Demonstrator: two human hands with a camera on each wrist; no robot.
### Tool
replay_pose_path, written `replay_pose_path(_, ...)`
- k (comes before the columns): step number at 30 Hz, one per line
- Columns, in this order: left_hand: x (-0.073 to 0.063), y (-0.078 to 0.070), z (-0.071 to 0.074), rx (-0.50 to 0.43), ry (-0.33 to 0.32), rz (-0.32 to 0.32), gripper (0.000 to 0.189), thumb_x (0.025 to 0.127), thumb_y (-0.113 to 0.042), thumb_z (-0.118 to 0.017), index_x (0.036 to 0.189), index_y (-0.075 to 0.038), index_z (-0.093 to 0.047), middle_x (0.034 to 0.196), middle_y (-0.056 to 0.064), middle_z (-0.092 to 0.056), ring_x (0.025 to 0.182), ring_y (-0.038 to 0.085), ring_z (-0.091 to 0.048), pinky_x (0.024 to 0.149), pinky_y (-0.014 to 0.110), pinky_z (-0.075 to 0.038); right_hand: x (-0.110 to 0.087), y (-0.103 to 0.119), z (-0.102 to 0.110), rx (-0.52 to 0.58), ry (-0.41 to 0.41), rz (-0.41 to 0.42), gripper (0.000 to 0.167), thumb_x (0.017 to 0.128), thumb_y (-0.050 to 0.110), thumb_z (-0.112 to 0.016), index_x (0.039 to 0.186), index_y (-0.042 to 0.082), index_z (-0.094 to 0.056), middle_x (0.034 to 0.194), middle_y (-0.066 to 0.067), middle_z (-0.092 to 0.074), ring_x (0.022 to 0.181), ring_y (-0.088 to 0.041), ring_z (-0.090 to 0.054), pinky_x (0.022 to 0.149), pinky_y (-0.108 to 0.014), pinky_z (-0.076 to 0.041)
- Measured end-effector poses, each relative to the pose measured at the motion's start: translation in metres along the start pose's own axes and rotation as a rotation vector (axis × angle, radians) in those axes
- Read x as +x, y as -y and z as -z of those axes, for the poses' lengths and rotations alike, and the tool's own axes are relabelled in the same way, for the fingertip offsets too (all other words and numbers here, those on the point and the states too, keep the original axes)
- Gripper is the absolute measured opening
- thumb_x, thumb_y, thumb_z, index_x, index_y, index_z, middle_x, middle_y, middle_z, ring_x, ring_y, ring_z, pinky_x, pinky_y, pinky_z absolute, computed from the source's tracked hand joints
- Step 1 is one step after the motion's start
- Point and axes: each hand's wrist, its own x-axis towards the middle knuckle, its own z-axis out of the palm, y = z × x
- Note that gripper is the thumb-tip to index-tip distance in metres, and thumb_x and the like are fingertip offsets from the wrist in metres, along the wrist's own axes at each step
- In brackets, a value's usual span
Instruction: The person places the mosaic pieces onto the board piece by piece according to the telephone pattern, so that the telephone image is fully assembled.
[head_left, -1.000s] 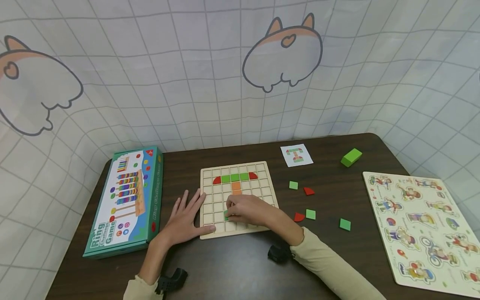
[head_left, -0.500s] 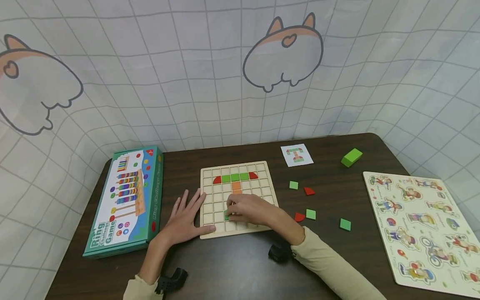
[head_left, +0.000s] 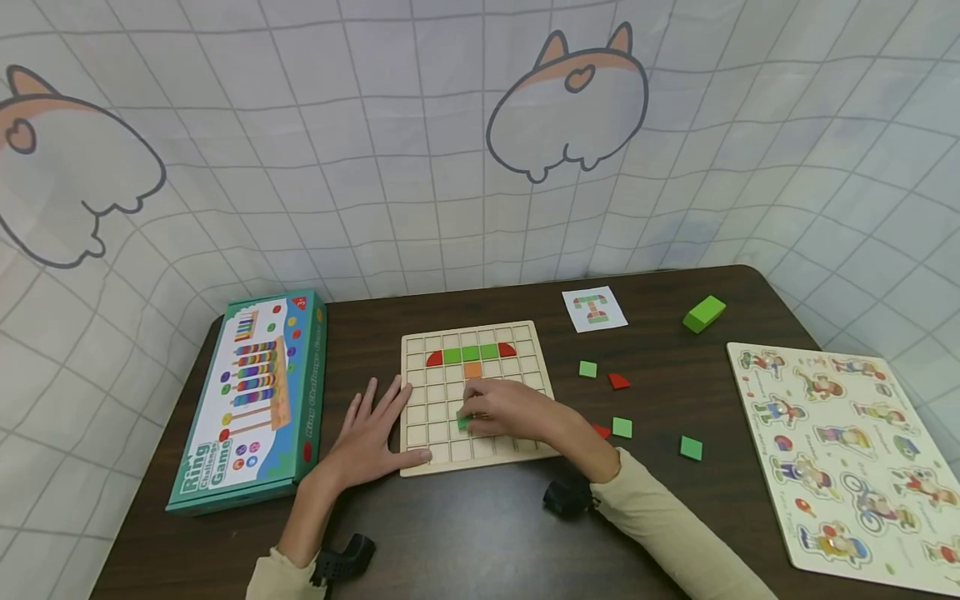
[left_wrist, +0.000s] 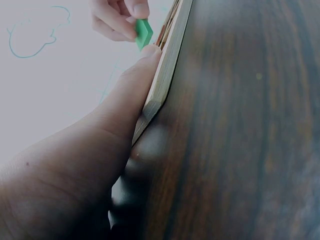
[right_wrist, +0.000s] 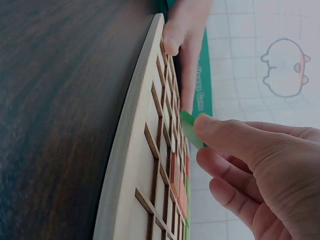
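In the head view, my right hand (head_left: 510, 410) pinches a green square tile (head_left: 462, 423) over the front half of the gridded wooden board (head_left: 417, 415). The right wrist view shows that tile (right_wrist: 191, 132) tilted between thumb and fingers, raised off the grid. My left hand (head_left: 371, 437) lies with fingers spread at the board's left edge, its thumb on the front left corner. On the board, a row of green tiles (head_left: 470, 353) has a red quarter-round piece (head_left: 434, 358) at each end. An orange tile (head_left: 472, 370) sits below the row's middle; my right hand hides cells beneath it.
Loose green tiles (head_left: 622, 427) and red pieces (head_left: 618, 381) lie right of the board. A pattern card (head_left: 594, 309) and a green block (head_left: 704, 314) are farther back. A game box (head_left: 255, 400) stands left; a picture puzzle board (head_left: 840, 450) lies right.
My right hand has shifted slightly right and away from me with the green tile, now covering more of the orange column. The left hand has stayed in place.
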Motion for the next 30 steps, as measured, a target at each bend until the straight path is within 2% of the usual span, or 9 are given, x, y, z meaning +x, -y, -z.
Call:
replay_pose_path(7, 0.0, 0.001, -0.001, -0.003, -0.001, -0.002, 0.104, 0.078, -0.068, -0.065, 0.157, -0.022, -0.016, 0.165, 0.005, -0.011, 0.151, 0.041, 0.002, 0.118, 0.063, 0.001, -0.005, -0.004, 0.003, 0.066, 0.033, -0.006, 0.01, 0.092, 0.019, -0.068, 0.096, 0.012, -0.073, 0.097, 0.0, -0.059, 0.08, -0.007, -0.053, 0.072, -0.018, -0.049)
replay_pose_path(15, -0.001, 0.0, 0.0, -0.007, -0.008, -0.005, 0.105, 0.077, -0.067, -0.066, 0.157, -0.021, -0.017, 0.165, 0.006, -0.011, 0.151, 0.041, 0.002, 0.118, 0.063, 0.0, -0.014, -0.014, 0.01, 0.154, -0.03, -0.041, 0.003, 0.089, 0.012, -0.07, 0.091, 0.01, -0.068, 0.095, -0.002, -0.058, 0.087, -0.011, -0.064, 0.078, -0.021, -0.054)
replay_pose_path(22, 0.0, 0.0, 0.0, -0.011, 0.001, 0.004, 0.105, 0.077, -0.068, -0.066, 0.157, -0.022, -0.016, 0.165, 0.005, -0.01, 0.151, 0.041, 0.003, 0.118, 0.063, 0.001, -0.008, -0.007, -0.002, 0.065, 0.009, 0.009, 0.007, 0.092, 0.022, -0.068, 0.092, 0.015, -0.069, 0.095, 0.002, -0.058, 0.081, -0.007, -0.056, 0.075, -0.018, -0.05)
replay_pose_path(26, 0.0, 0.001, 0.0, -0.012, 0.002, 0.002, 0.105, 0.077, -0.067, -0.066, 0.157, -0.022, -0.016, 0.165, 0.005, -0.01, 0.151, 0.041, 0.003, 0.118, 0.063, 0.001, -0.003, -0.001, -0.009, 0.001, -0.003, 0.028, 0.009, 0.091, 0.024, -0.069, 0.091, 0.016, -0.07, 0.093, 0.003, -0.058, 0.079, -0.005, -0.056, 0.075, -0.017, -0.05)
replay_pose_path(30, 0.001, 0.0, 0.0, -0.015, 0.002, 0.0, 0.104, 0.078, -0.067, -0.066, 0.157, -0.022, -0.016, 0.165, 0.005, -0.01, 0.151, 0.041, 0.003, 0.118, 0.063, 0.001, 0.0, 0.003, -0.012, -0.003, -0.008, 0.022, 0.009, 0.091, 0.023, -0.068, 0.093, 0.015, -0.072, 0.094, 0.002, -0.059, 0.08, -0.006, -0.055, 0.074, -0.017, -0.05)
